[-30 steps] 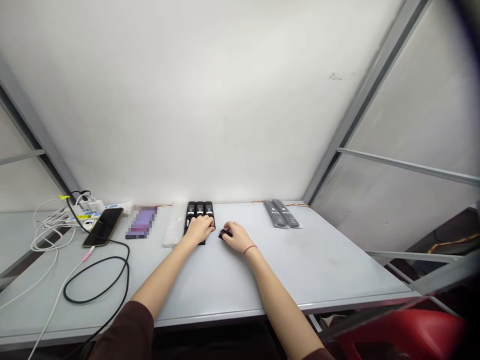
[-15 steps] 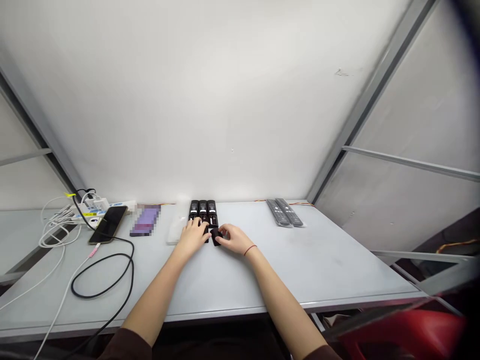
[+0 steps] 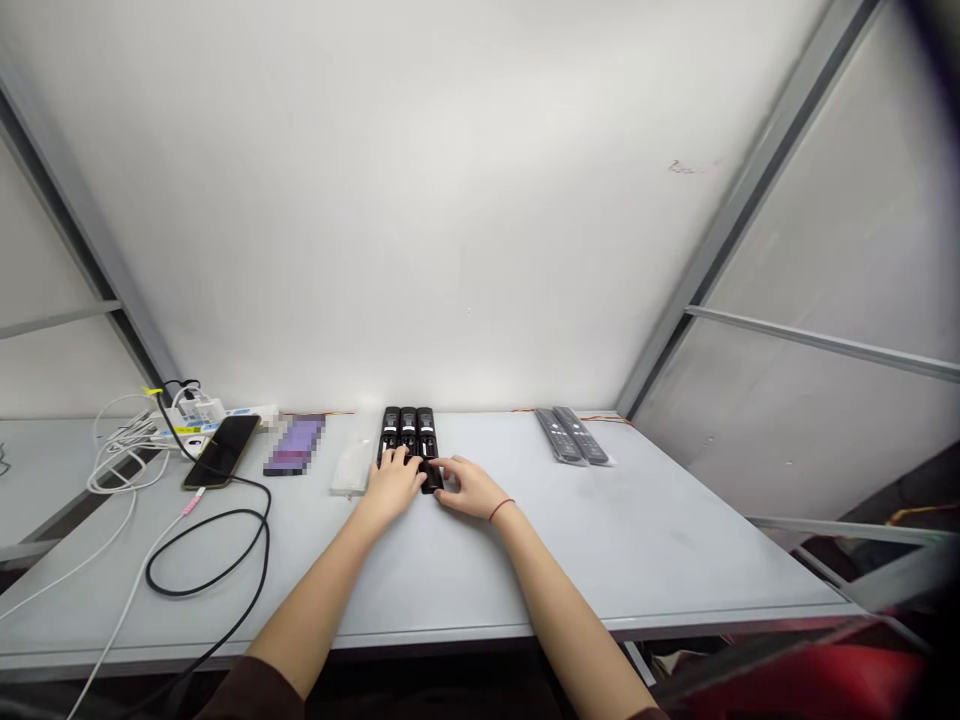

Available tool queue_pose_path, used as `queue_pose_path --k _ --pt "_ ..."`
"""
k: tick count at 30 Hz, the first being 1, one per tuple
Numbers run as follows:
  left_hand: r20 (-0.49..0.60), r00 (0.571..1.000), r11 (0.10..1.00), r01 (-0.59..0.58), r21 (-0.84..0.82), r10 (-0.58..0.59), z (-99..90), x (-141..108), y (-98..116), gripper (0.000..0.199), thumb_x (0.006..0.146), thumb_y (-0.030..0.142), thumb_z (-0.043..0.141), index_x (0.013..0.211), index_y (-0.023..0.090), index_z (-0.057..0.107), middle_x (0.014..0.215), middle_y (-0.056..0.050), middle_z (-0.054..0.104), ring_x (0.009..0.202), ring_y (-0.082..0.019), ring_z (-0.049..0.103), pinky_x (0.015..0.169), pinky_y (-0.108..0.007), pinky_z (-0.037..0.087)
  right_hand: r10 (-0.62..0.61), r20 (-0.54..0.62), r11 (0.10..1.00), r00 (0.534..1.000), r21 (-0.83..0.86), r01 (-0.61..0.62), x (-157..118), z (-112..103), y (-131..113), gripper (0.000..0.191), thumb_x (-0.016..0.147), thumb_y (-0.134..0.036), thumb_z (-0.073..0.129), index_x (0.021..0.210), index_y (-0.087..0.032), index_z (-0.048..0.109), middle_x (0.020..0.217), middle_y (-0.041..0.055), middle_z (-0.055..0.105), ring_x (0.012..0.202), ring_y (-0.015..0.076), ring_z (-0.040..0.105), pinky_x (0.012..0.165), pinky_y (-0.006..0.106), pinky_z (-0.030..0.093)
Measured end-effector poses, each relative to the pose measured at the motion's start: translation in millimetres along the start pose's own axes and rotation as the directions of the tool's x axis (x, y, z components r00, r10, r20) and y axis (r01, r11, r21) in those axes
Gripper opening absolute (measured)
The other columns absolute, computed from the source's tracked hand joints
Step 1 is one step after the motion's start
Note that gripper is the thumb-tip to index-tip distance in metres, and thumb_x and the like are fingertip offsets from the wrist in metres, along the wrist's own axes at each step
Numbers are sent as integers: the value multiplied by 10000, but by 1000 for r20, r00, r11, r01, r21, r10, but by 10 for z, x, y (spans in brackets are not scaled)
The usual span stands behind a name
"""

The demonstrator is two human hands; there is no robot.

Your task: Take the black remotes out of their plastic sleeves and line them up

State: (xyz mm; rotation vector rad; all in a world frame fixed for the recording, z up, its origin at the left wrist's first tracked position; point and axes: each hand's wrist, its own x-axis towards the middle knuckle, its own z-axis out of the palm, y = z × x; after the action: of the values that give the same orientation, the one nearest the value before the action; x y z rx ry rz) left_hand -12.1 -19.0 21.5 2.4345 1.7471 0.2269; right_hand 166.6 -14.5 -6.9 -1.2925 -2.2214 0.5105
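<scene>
Three black remote controls (image 3: 409,420) lie face down side by side, with open battery compartments in their backs. My left hand (image 3: 394,484) rests with fingers spread over the lower parts of the left and middle remotes, hiding much of them. At the lower end of the right-hand remote, my right hand (image 3: 471,488) has its thumb and index finger around a black battery cover (image 3: 431,482). The cover lies in line with that remote; whether it is seated cannot be made out.
Two plastic-wrapped remotes (image 3: 571,436) lie to the right. Left of my hands are a clear plastic packet (image 3: 351,470), a blurred purple item (image 3: 296,444) and a phone (image 3: 222,452). A black cable (image 3: 202,594) loops near a power strip with tangled white cords (image 3: 124,455).
The battery cover, askew before, now lines up with the right-hand remote. My right index finger has moved over its upper part, and my left hand has shifted slightly right. The view has tilted slightly.
</scene>
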Motion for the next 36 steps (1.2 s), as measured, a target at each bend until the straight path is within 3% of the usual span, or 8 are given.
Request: queue_pose_path --k 8,28,30,31,32,33,34,36 --pt "-3 1000 1000 7 6 -7 4 -25 52 381 878 279 386 1239 229 497 1388 -125 377 1227 -308 373 905 -465 413 0 4 1000 1000 -9 0 -5 -25 -9 388 697 -251 620 1079 -189 629 883 41 614 714 145 553 720 265 442" --pt "-19 999 998 42 42 -42 7 -7 28 361 858 269 393 1186 192 523 1301 -135 433 1176 -288 412 895 -413 412 -43 0 999 999 11 43 26 10 22 380 730 -300 637 1098 -204 637 890 42 632 720 157 559 729 288 444" --pt "-22 998 997 57 47 -56 5 -3 28 373 856 283 395 1198 205 520 1308 -129 434 1181 -293 406 894 -423 408 -6 -86 999 996 -35 3 31 -70 87 339 748 -327 621 1061 -202 654 890 57 637 789 189 565 783 320 436" --pt "-30 998 997 61 48 -59 4 -1 26 382 855 289 396 1210 212 515 1309 -126 436 1181 -295 405 894 -430 404 44 -183 995 982 -80 -59 20 -138 147 320 765 -337 599 1047 -197 659 906 72 638 846 213 561 821 342 424" --pt "-42 997 997 61 48 -59 2 0 25 395 854 293 396 1226 219 505 1311 -124 436 1180 -296 404 895 -438 400 114 -325 978 939 -129 -164 -4 -222 227 315 791 -338 563 1053 -190 655 953 94 633 921 240 545 863 370 402" --pt "-56 997 997 59 46 -57 0 2 23 409 853 296 396 1245 226 491 1316 -121 434 1178 -297 402 896 -445 396 195 -486 940 852 -155 -304 -44 -315 324 332 812 -324 527 1091 -182 637 1035 120 614 1005 267 513 903 399 373" --pt "-71 996 998 56 43 -53 -2 4 21 423 853 298 396 1263 232 476 1324 -118 429 1178 -298 399 896 -449 393 282 -621 879 731 -138 -457 -99 -410 433 365 821 -308 503 1141 -167 609 1113 144 583 1076 291 473 930 421 348" --pt "-93 995 998 46 30 -43 -2 6 19 437 855 312 397 1283 244 458 1339 -111 418 1181 -296 392 896 -448 388 442 -760 708 476 -31 -706 -236 -574 659 466 822 -284 479 1262 -134 513 1255 178 494 1175 335 388 948 458 319"
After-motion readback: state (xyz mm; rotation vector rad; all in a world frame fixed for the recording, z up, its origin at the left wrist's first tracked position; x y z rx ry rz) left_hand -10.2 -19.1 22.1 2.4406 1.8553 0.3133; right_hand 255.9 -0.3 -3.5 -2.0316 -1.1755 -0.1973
